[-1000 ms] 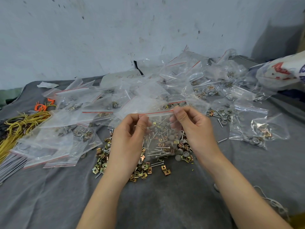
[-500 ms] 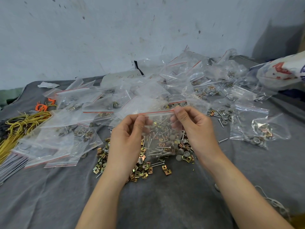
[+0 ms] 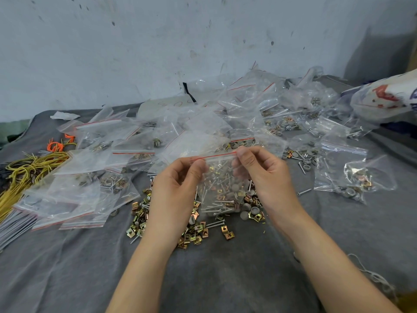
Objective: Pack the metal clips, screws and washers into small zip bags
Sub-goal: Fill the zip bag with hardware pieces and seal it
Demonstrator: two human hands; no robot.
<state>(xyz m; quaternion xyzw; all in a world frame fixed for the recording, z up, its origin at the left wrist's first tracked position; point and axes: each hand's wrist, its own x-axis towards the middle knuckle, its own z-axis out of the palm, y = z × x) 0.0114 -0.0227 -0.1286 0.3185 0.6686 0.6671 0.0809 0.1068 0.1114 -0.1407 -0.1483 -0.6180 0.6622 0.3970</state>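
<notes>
Change since earlier: almost nothing; the left hand and right hand stayed on the top edge of the zip bag, and the left thumb only shifted slightly along it.
Head view, left hand: pinched the left end of the red zip strip between thumb and finger.
Head view, right hand: pinched the right end, so the strip was stretched, probably for pressing it closed.
Zip bag: held upright just above the loose clips, screws and washers on the grey surface; a spill would fall back there.
Filled bags: piled behind and to the left, out of the way.
</notes>
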